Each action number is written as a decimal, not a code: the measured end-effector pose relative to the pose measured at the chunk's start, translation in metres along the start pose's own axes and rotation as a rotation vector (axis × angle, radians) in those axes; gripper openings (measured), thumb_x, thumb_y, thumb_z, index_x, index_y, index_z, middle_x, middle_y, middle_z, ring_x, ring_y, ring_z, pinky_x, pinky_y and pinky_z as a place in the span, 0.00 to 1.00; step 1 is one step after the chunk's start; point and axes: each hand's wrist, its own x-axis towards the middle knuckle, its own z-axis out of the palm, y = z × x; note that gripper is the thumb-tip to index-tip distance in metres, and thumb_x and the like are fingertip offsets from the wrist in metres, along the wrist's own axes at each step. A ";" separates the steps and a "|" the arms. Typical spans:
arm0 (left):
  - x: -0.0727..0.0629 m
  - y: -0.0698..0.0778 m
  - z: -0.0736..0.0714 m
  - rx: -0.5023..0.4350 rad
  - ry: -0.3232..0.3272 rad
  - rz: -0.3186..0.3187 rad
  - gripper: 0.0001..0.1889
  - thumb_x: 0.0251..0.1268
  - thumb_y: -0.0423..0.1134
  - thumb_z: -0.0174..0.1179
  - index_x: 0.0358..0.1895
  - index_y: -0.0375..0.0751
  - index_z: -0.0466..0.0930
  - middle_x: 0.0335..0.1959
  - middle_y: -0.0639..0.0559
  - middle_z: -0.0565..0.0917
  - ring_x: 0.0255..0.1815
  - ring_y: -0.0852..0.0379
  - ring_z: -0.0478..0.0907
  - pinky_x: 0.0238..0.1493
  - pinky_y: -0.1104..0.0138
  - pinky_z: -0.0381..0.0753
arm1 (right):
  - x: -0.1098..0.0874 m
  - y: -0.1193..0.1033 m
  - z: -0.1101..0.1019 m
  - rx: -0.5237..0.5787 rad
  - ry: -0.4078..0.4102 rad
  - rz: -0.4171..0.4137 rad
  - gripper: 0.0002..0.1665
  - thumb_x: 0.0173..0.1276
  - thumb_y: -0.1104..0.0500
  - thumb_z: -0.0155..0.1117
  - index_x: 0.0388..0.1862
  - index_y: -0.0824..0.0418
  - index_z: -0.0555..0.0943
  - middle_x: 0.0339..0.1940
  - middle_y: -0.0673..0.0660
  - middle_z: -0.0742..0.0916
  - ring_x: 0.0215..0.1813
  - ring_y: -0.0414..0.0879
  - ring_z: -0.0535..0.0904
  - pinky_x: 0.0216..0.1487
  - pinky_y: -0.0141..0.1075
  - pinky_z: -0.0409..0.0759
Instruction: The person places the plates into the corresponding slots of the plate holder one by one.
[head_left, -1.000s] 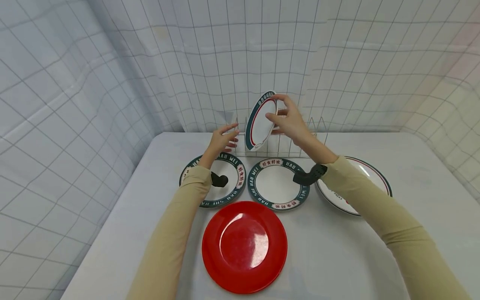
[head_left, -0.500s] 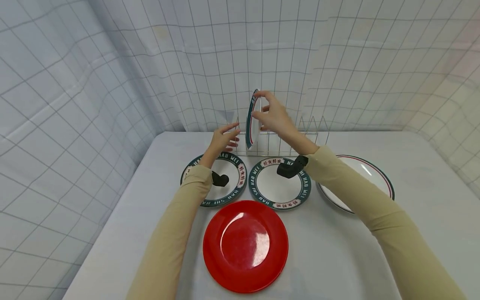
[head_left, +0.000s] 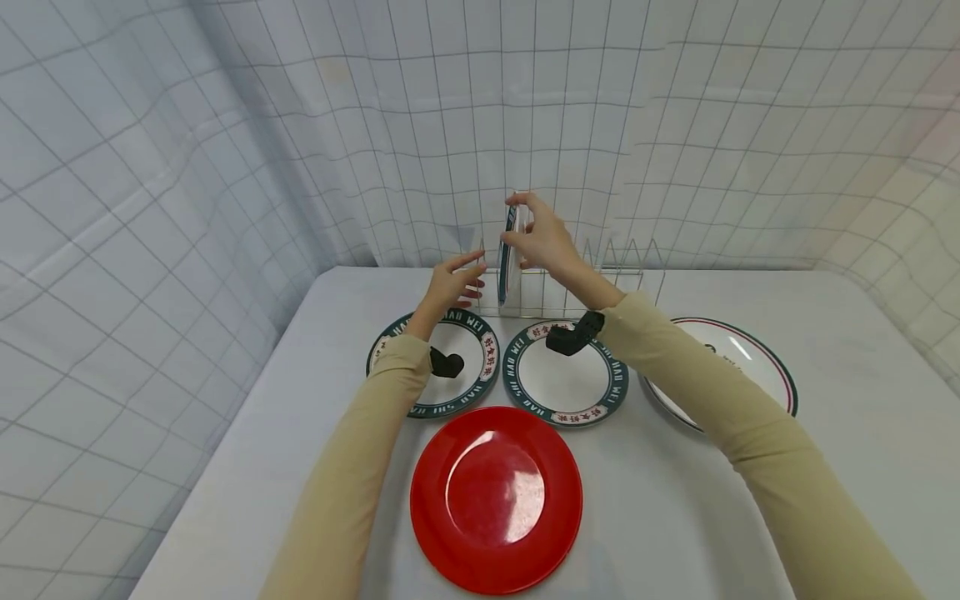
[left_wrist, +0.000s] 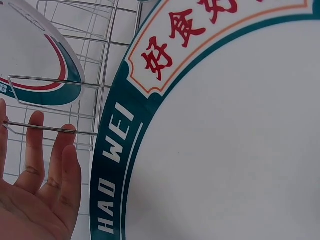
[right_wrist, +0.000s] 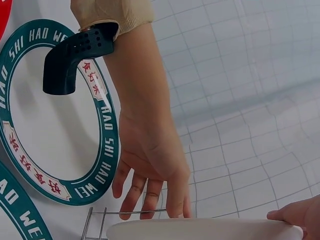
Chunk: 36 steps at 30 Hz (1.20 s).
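Observation:
My right hand (head_left: 547, 242) pinches the upper edge of a white plate (head_left: 504, 268) with a green rim and red ring. The plate is nearly upright, edge-on in the head view, at the left part of a wire dish rack (head_left: 542, 317). Its lower edge shows among the wires in the left wrist view. My left hand (head_left: 450, 286) is at the rack's left end, fingers extended and slightly bent, fingertips at a wire. In the right wrist view the plate's pale edge (right_wrist: 200, 230) crosses the bottom, with right-hand fingers (right_wrist: 300, 212) on it.
Two green-rimmed plates lie flat before the rack, a left one (head_left: 450, 398) partly under my left arm and a middle one (head_left: 562, 375). A red plate (head_left: 495, 500) lies nearest me. A larger white plate (head_left: 757, 367) is at right, partly behind my right sleeve. Gridded curtain (head_left: 570, 108) hangs behind.
My right hand has moved left and turned the plate from tilted to nearly upright, edge-on, and slightly lower at the rack. The left hand has stayed by the rack's left end.

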 end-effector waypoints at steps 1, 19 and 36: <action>0.001 0.000 0.001 0.004 0.000 -0.008 0.22 0.69 0.50 0.56 0.66 0.60 0.73 0.44 0.38 0.84 0.37 0.48 0.84 0.36 0.63 0.81 | 0.001 0.001 0.000 -0.009 0.001 0.002 0.32 0.70 0.60 0.60 0.71 0.50 0.64 0.57 0.66 0.77 0.46 0.54 0.79 0.37 0.41 0.85; 0.001 0.001 0.004 -0.003 0.008 -0.026 0.23 0.70 0.51 0.56 0.67 0.60 0.71 0.47 0.36 0.83 0.38 0.48 0.83 0.36 0.63 0.80 | 0.016 0.013 0.001 -0.045 -0.016 0.047 0.34 0.69 0.58 0.60 0.72 0.50 0.62 0.56 0.66 0.79 0.36 0.52 0.80 0.41 0.47 0.85; 0.000 0.004 -0.006 -0.006 0.019 -0.037 0.23 0.70 0.50 0.56 0.67 0.61 0.71 0.49 0.32 0.82 0.33 0.53 0.83 0.43 0.56 0.82 | 0.016 0.008 -0.005 -0.038 -0.141 0.073 0.42 0.69 0.56 0.62 0.77 0.49 0.53 0.66 0.69 0.73 0.54 0.62 0.81 0.45 0.50 0.83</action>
